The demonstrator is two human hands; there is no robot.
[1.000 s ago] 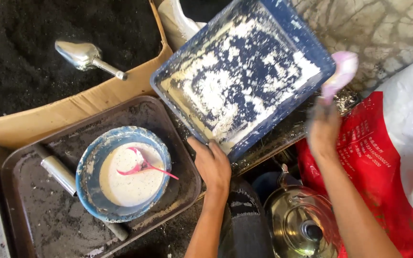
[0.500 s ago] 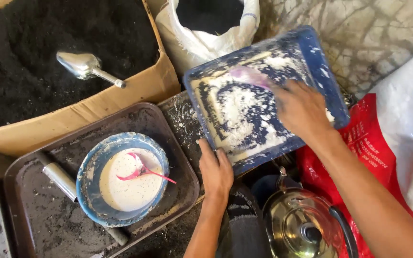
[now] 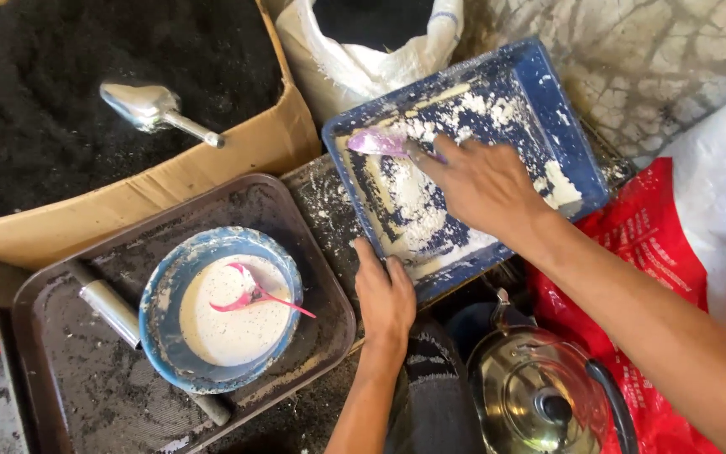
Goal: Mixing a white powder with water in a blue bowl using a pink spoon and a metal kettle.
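Observation:
My right hand [image 3: 482, 183] holds a pink scraper [image 3: 377, 143] against the inside of a blue rectangular tray [image 3: 566, 139] smeared with white paste. The scraper's blade rests near the tray's upper left corner. My left hand [image 3: 385, 296] grips the tray's near left edge and holds it tilted. To the left, a blue bowl [image 3: 166, 287] of white paste with a pink spoon [image 3: 249, 296] in it sits on a dark brown tray [image 3: 313, 277].
A cardboard box [image 3: 212, 168] of black soil with a metal scoop [image 3: 151, 108] lies at the upper left. A white sack [image 3: 342, 67] stands behind, a red sack [image 3: 674, 244] at right, a steel kettle [image 3: 539, 395] below. A metal tube [image 3: 107, 301] lies on the brown tray.
The blue tray has dropped lower and flatter. My right hand has moved from the tray's right edge leftward across its inside, with the pink scraper now at the upper left.

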